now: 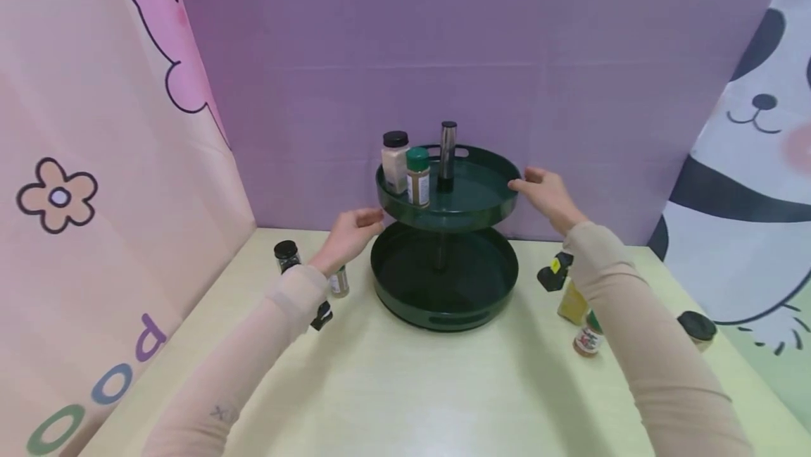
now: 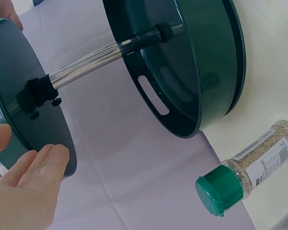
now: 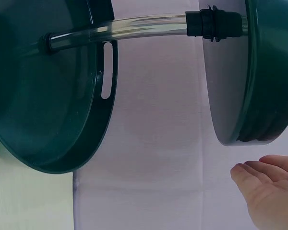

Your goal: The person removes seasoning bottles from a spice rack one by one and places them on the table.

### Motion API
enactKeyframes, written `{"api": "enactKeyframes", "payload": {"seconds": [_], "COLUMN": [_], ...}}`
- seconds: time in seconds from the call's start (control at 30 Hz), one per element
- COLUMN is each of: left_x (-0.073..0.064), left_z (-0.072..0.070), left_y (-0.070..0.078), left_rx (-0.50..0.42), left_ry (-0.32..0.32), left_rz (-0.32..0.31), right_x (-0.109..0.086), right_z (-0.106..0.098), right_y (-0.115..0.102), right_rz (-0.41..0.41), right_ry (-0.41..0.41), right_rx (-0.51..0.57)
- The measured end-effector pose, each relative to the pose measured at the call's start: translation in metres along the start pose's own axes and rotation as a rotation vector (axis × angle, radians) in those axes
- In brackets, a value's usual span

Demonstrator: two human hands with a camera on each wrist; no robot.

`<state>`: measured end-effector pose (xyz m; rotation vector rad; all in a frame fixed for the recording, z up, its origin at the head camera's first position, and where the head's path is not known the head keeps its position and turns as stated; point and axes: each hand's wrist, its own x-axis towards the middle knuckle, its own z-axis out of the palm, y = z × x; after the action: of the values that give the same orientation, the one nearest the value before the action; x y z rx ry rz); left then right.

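A dark green two-tier round tray stand rises at the back middle of the table, its upper tray [image 1: 456, 210] and lower tray [image 1: 443, 316] joined by a metal post [image 1: 448, 151]. On the upper tray's left side stand a black-lidded shaker of pale contents [image 1: 395, 165] and a green-lidded spice jar [image 1: 418, 182]. My left hand [image 1: 355, 232] is at that tray's left edge, fingers extended by its underside in the left wrist view; contact is hard to tell. To the right of the tray, my right hand [image 3: 276, 191] has fingers extended, apart from the rim in the right wrist view.
Left of the stand are a black-lidded jar [image 1: 287, 254] and a green-capped seasoning jar [image 2: 269, 165]. By my right forearm stand a yellow container [image 1: 573, 304], a green-lidded jar [image 1: 588, 340] and a black-lidded jar [image 1: 698, 327]. A purple cloth backdrop [image 1: 355, 91] hangs behind.
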<state>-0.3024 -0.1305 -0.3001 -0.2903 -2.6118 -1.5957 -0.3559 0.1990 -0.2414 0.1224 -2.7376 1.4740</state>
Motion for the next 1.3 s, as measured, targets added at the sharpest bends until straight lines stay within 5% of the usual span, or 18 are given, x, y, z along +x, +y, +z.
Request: {"api": "enactKeyframes", "payload": {"seconds": [0.23, 0.5, 0.83, 1.3], "left_x": [-0.004, -0.007, 0.0, 0.022], "left_z": [-0.002, -0.008, -0.015, -0.013], "left_y": [-0.001, 0.007, 0.036, 0.075], "left_rx": [0.014, -0.012, -0.058, -0.031], "left_ry": [0.004, 0.081, 0.145, 0.092], "left_rz": [0.011, 0.019, 0.116, 0.137], "right_x": [0.002, 0.0, 0.0, -0.001], "right_z": [0.003, 0.009, 0.013, 0.013], "right_y": [0.004, 0.004, 0.004, 0.002], "right_rz": [0.007, -0.002, -0.001, 0.012], "right_ry": [-0.026, -0.017, -0.006, -0.005], "right_rx": [0.057, 0.19, 0.208, 0.19]}}
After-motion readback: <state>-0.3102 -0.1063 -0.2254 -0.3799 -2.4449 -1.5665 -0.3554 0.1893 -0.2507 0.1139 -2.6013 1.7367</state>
